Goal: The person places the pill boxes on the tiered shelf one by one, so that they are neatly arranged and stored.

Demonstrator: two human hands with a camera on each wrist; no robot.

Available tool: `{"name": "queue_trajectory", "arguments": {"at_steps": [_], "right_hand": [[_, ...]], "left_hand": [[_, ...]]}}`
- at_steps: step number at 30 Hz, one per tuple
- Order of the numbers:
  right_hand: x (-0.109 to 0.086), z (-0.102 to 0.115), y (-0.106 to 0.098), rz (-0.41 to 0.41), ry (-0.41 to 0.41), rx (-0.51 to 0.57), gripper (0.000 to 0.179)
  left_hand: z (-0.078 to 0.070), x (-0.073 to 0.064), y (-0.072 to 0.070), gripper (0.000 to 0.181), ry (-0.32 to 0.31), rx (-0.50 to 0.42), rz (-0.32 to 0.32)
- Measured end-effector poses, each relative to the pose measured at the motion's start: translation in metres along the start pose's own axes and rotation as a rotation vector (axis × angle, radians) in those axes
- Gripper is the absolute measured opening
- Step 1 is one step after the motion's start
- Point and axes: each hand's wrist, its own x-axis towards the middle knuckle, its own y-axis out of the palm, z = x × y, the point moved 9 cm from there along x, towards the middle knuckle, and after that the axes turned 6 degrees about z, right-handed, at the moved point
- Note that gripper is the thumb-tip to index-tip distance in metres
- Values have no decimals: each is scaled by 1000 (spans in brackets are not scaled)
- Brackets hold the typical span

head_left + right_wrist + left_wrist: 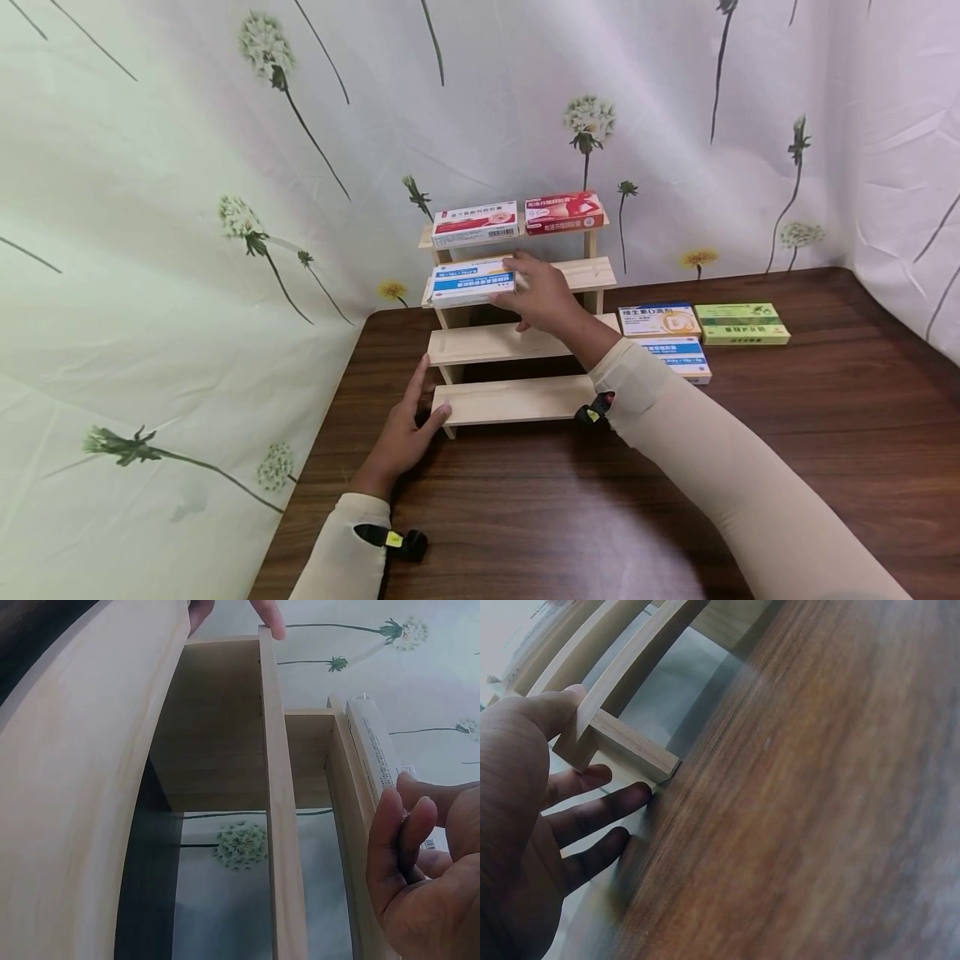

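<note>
A stepped wooden display rack [510,402] stands on the table. My right hand [546,292] reaches over it and grips the right end of a blue-and-white medicine box [468,285], which lies over the left part of the second step from the top. In the right wrist view, the fingers [405,832] bend against the pale box [367,735]. At the rack's lower left corner is my left hand [405,437], its thumb at the lowest step and its fingers extended along the side. The left wrist view shows the thumb [559,705] against the step's end [581,739].
On the top step sit a white-and-red medicine box [476,222] and a red one [564,212]. Right of the rack lie a vitamin D box [658,320], another blue-and-white box [682,358] and a green box [741,323] on the dark wooden table [825,433]. A flowered curtain [480,100] hangs behind.
</note>
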Motion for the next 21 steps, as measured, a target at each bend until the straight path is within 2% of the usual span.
{"name": "queue_trajectory", "arguments": {"at_steps": [12, 21], "right_hand": [[-19, -5, -6, -22, -82, -1, 74], [-38, -3, -16, -42, -150, -148, 73]], "left_hand": [[-1, -1, 0, 89, -14, 1, 2], [-4, -1, 0, 89, -10, -11, 7]]}}
